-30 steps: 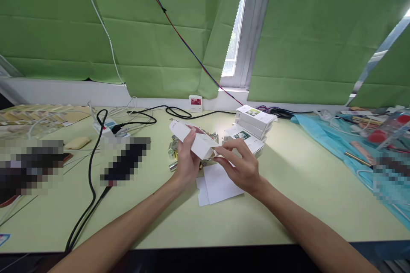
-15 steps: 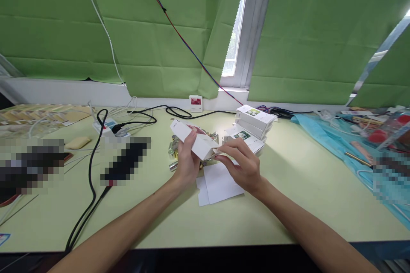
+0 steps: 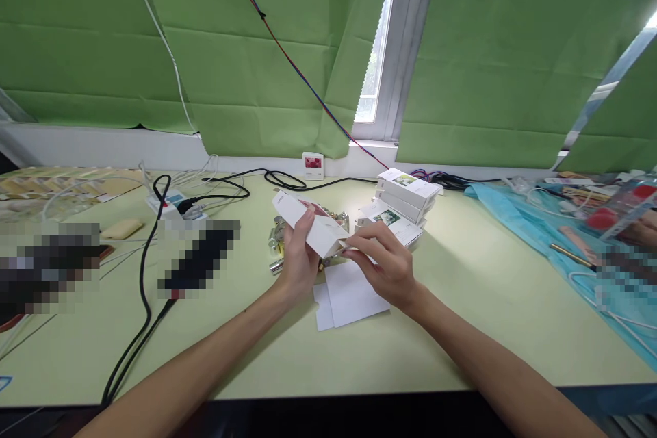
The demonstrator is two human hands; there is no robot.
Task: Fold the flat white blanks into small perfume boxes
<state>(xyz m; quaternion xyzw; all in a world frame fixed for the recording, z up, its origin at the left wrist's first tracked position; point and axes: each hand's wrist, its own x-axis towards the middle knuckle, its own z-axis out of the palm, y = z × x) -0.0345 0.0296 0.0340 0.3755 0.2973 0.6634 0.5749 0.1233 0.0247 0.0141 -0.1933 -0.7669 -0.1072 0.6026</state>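
Note:
A slim white cardboard box with a reddish picture on its side is held tilted above the table. My left hand is wrapped round it, thumb on the near face. At the box's right end, the thumb and fingers of my right hand pinch the small end flap. Below my hands lies a flat white folded card. Small shiny gold and silver bottle-like pieces lie behind my left hand, partly hidden by the box. White printed boxes are stacked just beyond my right hand.
A small white box with a red picture stands against the wall. Black cable and a power strip lie at left, beside a blurred dark device. Blue plastic sheeting with clutter covers the right side.
Both hands keep nearly the same place on the box. My right fingertips have shifted slightly at the end flap. The whole view has moved a little.

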